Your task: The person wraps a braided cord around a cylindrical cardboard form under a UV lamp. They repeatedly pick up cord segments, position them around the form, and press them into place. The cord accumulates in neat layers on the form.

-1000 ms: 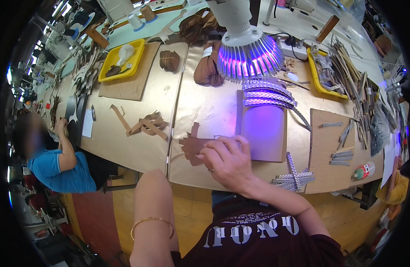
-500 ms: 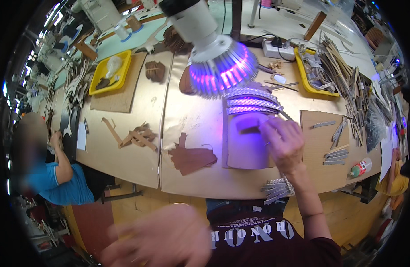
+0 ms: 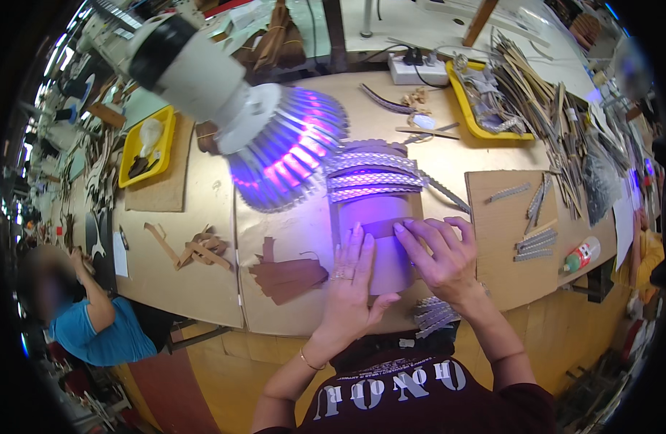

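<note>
My left hand (image 3: 353,281) lies flat, fingers spread, on a purple-lit board (image 3: 385,242) in front of me. My right hand (image 3: 441,252) presses a narrow strip (image 3: 385,226) across that board with its fingertips. Several braided strips (image 3: 372,173) lie side by side at the board's far end. A lamp (image 3: 271,126) with a ribbed violet-glowing head hangs over the work from the upper left. Brown leather pieces (image 3: 289,276) rest just left of my left hand.
More braided strips (image 3: 434,315) sit at the table's near edge by my right wrist. A brown board (image 3: 510,239) with strips and a glue bottle (image 3: 582,254) lie right. Yellow trays (image 3: 148,145) (image 3: 477,108) stand left and far right. A person in blue (image 3: 87,318) sits left.
My head tilted so the lamp swung left and closer. My left hand came up from the lower edge onto the board. My right hand slid down onto the strip beside it.
</note>
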`<state>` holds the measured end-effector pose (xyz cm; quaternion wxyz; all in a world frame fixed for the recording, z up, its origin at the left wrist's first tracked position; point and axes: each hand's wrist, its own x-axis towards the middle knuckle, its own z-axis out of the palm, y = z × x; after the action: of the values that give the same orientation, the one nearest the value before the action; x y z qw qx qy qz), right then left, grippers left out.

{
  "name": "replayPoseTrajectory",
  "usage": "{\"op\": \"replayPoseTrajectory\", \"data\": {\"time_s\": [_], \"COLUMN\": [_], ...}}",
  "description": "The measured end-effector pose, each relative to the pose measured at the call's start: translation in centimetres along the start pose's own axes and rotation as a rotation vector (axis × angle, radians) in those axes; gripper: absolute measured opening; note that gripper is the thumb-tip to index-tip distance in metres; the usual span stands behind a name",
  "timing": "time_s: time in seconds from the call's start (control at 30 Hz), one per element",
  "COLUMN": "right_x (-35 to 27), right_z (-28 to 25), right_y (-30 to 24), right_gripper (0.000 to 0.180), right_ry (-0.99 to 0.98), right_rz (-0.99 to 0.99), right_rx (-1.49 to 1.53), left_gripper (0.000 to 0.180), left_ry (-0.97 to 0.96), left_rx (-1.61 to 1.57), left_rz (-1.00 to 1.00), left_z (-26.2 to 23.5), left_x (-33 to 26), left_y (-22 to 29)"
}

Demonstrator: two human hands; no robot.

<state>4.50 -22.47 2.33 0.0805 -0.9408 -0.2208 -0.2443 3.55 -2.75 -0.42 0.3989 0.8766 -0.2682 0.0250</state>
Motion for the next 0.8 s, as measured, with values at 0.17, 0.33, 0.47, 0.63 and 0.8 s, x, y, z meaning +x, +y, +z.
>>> {"op": "replayPoseTrajectory", "data": {"time_s": [0.17,0.33,0.47,0.63,0.8], "right_x": [-3.2,-4.2,-1.9,0.0,-0.8], "right_z": [1.9,1.8,2.0,3.5,2.8], "right_y": [0.6,0.7,1.2,0.3,0.7], "right_gripper": [0.036,0.032,0.029,0.028,0.025], "right_ry": [0.049,0.163,0.154,0.008,-0.105], "right_rz": [0.106,0.448,0.738,0.826,0.901], "right_rx": [0.063,0.467,1.041,1.136,1.485], "left_gripper": [0.094,0.096,0.099,0.104,0.107], "left_ry": [0.043,0.003,-0.021,-0.029,0.092], "left_rx": [-0.007,-0.147,-0.214,-0.121,-0.142], "left_rz": [0.018,-0.029,-0.044,-0.119,-0.041], "left_z": [0.3,-0.9,-1.5,-1.5,-0.3], "left_x": [-0.2,0.4,0.5,0.0,0.0], "left_y": [-1.1,-2.6,-3.4,-4.1,-4.6]}}
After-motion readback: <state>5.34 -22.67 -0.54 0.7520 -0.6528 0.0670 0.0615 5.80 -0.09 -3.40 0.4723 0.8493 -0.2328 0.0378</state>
